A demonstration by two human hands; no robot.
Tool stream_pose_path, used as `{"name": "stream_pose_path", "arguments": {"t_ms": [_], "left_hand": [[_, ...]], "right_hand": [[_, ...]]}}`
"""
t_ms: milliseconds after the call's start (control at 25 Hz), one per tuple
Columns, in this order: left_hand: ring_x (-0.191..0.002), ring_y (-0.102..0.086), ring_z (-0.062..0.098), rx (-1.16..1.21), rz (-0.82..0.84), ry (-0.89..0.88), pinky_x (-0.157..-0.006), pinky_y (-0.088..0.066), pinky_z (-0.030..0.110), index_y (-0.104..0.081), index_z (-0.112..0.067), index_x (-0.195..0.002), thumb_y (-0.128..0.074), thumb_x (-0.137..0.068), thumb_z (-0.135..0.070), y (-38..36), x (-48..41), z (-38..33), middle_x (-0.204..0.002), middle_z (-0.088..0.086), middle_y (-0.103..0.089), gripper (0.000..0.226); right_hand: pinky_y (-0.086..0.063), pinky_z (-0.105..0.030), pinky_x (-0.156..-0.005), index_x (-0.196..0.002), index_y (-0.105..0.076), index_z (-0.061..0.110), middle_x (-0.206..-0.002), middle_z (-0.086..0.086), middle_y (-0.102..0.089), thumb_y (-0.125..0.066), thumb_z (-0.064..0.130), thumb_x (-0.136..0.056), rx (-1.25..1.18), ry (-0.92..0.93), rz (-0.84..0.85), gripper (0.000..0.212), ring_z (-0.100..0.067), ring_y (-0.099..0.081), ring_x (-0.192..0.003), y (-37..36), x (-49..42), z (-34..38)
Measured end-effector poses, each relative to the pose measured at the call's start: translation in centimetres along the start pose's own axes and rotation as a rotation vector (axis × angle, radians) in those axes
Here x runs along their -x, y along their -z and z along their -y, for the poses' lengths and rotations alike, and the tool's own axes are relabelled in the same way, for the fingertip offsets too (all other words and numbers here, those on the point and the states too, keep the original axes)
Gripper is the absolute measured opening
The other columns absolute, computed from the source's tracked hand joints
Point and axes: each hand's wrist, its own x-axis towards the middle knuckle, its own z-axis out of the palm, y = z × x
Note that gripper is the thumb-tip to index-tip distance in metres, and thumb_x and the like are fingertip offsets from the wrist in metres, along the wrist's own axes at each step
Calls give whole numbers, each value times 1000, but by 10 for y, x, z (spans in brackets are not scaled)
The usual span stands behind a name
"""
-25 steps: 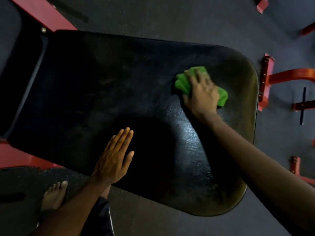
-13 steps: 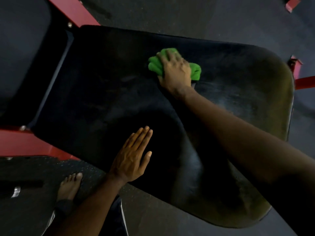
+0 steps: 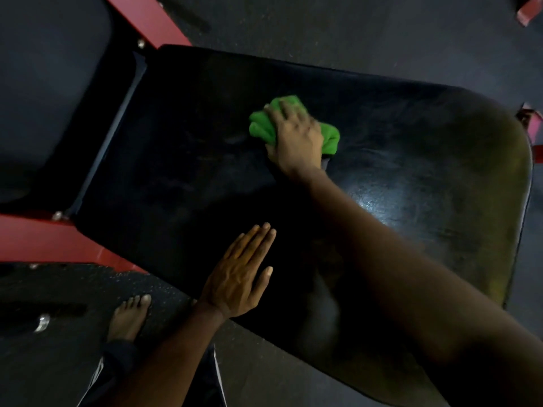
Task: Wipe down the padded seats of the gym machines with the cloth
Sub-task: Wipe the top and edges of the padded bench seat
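A large black padded seat [image 3: 176, 171] fills the middle of the head view, its rounded end to the right. On the upper middle of the pad my right hand [image 3: 296, 139] grips a bunched green cloth [image 3: 260, 127] and presses it against the surface. The cloth sticks out on both sides of the hand. My left hand [image 3: 238, 277] lies flat near the seat's near edge, fingers straight and together, holding nothing. A shiny patch shows on the pad right of my right forearm.
Red machine frame bars [image 3: 35, 242] run along the seat's left end, beside another dark pad [image 3: 44, 98]. My bare foot [image 3: 129, 315] stands on the dark rubber floor below the seat. More red metal parts [image 3: 531, 121] sit at the right edge.
My right hand has slid the green cloth leftward across the pad, from near the rounded end to the middle. My left hand has stayed flat in the same spot.
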Motion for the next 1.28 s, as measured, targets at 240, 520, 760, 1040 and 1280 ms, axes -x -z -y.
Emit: {"name": "stream_pose_path", "arguments": {"t_ms": [240, 520, 760, 1040, 1280], "left_hand": [[-154, -11, 18, 2, 0, 0, -125, -15, 38, -21, -11, -158, -33, -103, -37, 2, -2, -1, -167, 3, -13, 63], [-154, -10, 16, 35, -13, -8, -125, -11, 36, -20, -13, -159, -37, -104, -39, 5, 2, 4, -167, 2, -12, 62], [-154, -14, 19, -21, -114, 184, -124, -18, 44, -21, -12, -158, -32, -104, -44, 11, 22, 53, -167, 4, -16, 64], [-154, -14, 20, -24, -117, 143, -124, -18, 44, -24, -11, -158, -33, -103, -43, 15, 22, 57, -166, 5, -18, 64], [-154, -12, 18, -7, -173, 311, -125, -14, 39, -21, -10, -158, -33, -103, -46, 18, 35, 78, -166, 6, -17, 67]], "right_hand": [[-35, -41, -108, -153, -37, 30, -156, -3, -39, -59, 37, -92, 86, 143, -14, 65, -28, -39, -142, -6, -42, 0], [-34, -43, -108, -152, -39, 31, -156, -2, -40, -63, 41, -88, 38, 101, -1, 70, -28, -39, -141, -15, -16, 28], [-35, -42, -106, -151, -40, 33, -154, -2, -45, -59, 49, -89, 101, 269, -3, 67, -26, -41, -141, -26, 8, 24], [-31, -42, -110, -152, -38, 31, -157, -3, -39, -60, 42, -90, 36, 141, 41, 67, -27, -36, -143, -35, -18, 73], [-36, -42, -107, -151, -42, 34, -154, -1, -46, -60, 52, -89, 71, 415, 62, 67, -27, -43, -141, -43, 26, 65]]}}
